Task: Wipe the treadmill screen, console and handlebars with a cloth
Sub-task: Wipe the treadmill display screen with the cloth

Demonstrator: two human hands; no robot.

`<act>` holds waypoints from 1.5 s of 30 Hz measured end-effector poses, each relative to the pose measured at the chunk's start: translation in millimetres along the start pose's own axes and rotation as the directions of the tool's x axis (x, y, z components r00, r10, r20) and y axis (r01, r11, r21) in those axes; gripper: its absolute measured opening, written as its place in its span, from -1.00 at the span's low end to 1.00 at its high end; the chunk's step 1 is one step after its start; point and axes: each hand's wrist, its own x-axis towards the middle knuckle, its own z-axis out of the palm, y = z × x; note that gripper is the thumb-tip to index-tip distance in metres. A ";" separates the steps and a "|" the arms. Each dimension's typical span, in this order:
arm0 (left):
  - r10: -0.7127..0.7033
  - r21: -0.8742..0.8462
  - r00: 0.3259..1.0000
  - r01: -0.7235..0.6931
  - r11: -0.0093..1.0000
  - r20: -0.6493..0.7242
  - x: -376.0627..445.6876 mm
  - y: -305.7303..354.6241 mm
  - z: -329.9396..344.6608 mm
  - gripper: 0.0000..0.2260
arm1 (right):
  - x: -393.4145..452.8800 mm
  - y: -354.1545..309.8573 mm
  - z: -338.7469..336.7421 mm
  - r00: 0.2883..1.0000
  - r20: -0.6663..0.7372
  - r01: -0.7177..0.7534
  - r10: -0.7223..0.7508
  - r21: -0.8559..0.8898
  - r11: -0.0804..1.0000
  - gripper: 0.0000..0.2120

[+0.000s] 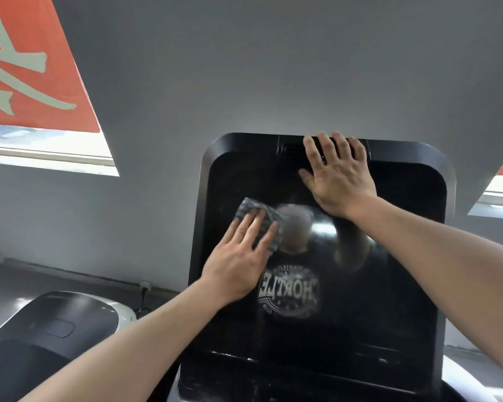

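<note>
The treadmill's black glossy screen (389,285) fills the lower middle of the head view, dark and reflecting a person in a printed T-shirt. My left hand (241,256) lies flat with straight fingers on a grey striped cloth (253,211), pressing it against the screen's upper left part. My right hand (339,175) rests on the screen's top edge, its fingers hooked over the black frame near a small vent (291,147). The console's lower ledge (273,381) shows at the bottom. The handlebars are out of sight.
Behind the screen stands a grey wall (244,68) with bright windows and orange banners (26,68) at left and far right. A neighbouring machine's dark and white housing (55,323) sits at lower left. A wall socket with cable (144,285) lies near the floor.
</note>
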 end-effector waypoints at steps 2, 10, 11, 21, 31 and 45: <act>-0.073 0.023 0.997 0.074 0.997 -0.033 7.2 -23.6 -8.6 -0.44 | 0.7 0.0 0.9 1.000 -0.010 -0.006 0.006 -0.010 1.000 -0.34; -0.048 -0.005 0.994 0.048 0.999 0.096 -11.9 -13.0 -9.0 -0.42 | 1.4 0.5 2.6 1.000 -0.013 -0.001 0.001 -0.008 1.000 -0.33; -0.078 0.010 0.994 0.078 0.997 0.082 -7.1 -23.3 -12.0 -0.43 | 1.6 0.2 2.9 1.000 -0.015 -0.006 0.005 -0.013 1.000 -0.33; -0.002 0.019 0.987 -0.001 1.000 0.159 -60.9 28.8 11.0 -0.42 | 0.5 -0.7 -0.2 1.000 -0.011 -0.003 0.003 -0.013 1.000 -0.33; -0.209 -0.043 0.971 0.215 0.976 0.120 -95.7 51.1 24.1 -0.36 | 0.2 0.3 0.6 1.000 -0.021 0.002 -0.002 -0.005 1.000 -0.33; -0.308 -0.054 0.943 0.316 0.947 0.124 -132.2 52.4 38.3 -0.31 | 1.4 0.2 3.0 0.999 -0.037 -0.004 0.003 -0.018 1.000 -0.33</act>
